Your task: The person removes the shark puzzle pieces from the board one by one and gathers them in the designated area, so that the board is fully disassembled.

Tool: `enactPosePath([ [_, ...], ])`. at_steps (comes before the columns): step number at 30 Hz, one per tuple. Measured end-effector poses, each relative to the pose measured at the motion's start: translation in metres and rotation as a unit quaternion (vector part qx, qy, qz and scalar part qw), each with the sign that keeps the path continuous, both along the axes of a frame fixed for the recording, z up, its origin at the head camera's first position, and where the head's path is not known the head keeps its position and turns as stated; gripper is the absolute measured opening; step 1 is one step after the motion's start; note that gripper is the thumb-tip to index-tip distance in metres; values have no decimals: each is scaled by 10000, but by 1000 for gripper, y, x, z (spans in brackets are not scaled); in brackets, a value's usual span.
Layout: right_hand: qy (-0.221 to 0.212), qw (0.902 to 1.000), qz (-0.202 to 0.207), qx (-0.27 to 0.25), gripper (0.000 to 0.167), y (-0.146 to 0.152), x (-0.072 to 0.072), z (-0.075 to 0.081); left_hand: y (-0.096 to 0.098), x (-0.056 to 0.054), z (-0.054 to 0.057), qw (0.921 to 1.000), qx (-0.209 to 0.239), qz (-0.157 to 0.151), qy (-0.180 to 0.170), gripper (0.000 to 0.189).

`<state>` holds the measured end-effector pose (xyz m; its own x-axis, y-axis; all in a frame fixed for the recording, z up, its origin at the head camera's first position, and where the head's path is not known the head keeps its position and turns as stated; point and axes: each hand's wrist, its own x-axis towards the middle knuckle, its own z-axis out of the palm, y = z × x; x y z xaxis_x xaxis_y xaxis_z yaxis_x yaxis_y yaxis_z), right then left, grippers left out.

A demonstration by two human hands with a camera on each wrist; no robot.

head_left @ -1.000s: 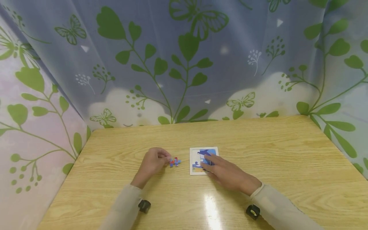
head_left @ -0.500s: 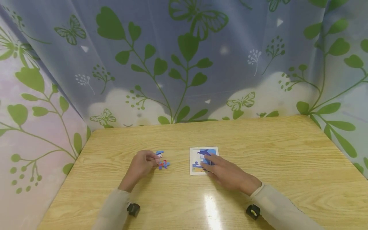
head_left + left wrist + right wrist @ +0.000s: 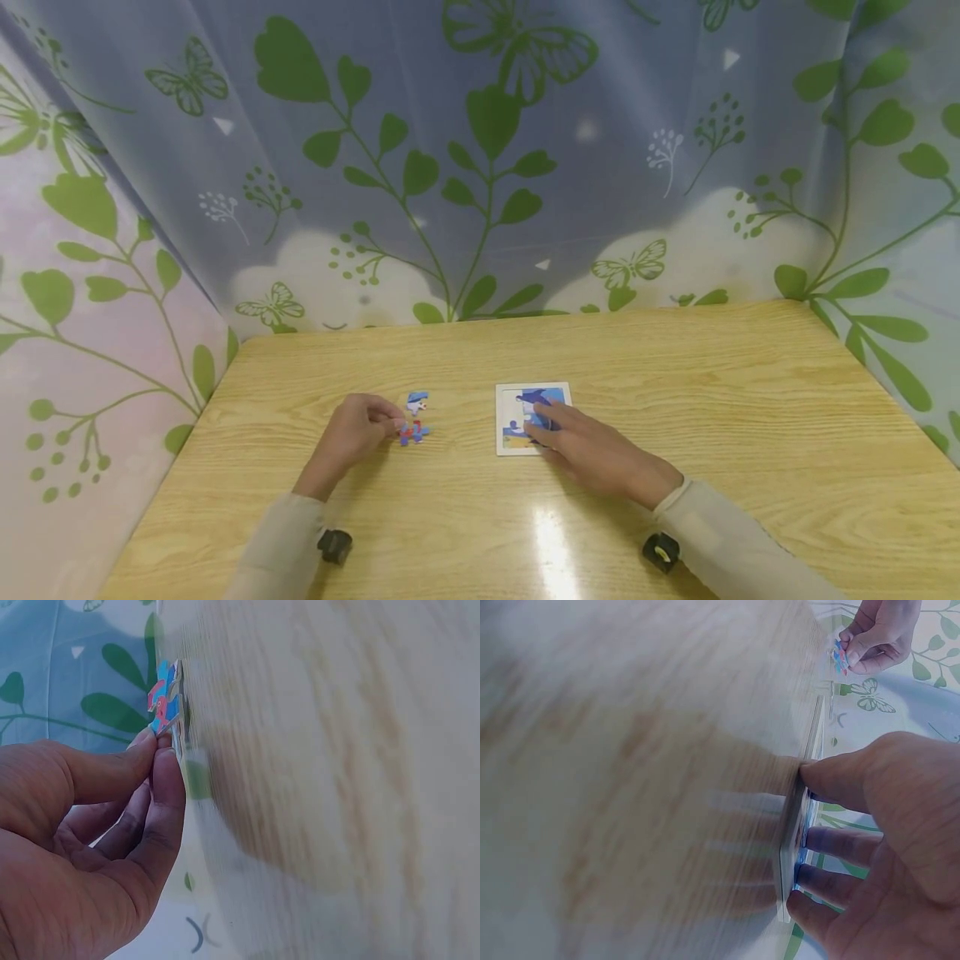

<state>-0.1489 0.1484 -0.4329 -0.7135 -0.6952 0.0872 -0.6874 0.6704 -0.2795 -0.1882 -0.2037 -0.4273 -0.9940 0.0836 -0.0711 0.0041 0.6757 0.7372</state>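
Note:
My left hand (image 3: 352, 433) pinches a red and blue jigsaw piece (image 3: 414, 433) between thumb and fingertips, just above or on the table. In the left wrist view that piece (image 3: 165, 701) is tilted up at the fingertips. A second jigsaw piece (image 3: 417, 403), blue and white, lies just behind it. To the right, a white-framed puzzle board (image 3: 500, 429) lies flat, partly filled with a blue sea picture; its left part shows white. My right hand (image 3: 600, 454) rests on its right side with fingers spread. The right wrist view shows the thumb (image 3: 832, 780) touching the board's edge.
Both hands work over a light wooden table (image 3: 712, 392). A patterned curtain (image 3: 585, 217) with green leaves and butterflies hangs along the table's back and sides. Dark wrist cameras sit at both cuffs.
My left hand has moved left, away from the board, taking the red and blue piece along. The blue and white piece has come into view behind it. My right hand has stayed put.

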Motion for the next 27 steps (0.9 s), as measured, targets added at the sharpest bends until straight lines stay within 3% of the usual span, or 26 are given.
enactPosePath([
  [9,-34,10000,-21,7,40,0,0,0,2,-6,-1,9992,-308,-78,254,4],
  [27,-28,9999,-94,64,39,0,0,-1,10,-9,7,9980,-627,-58,13,6],
])
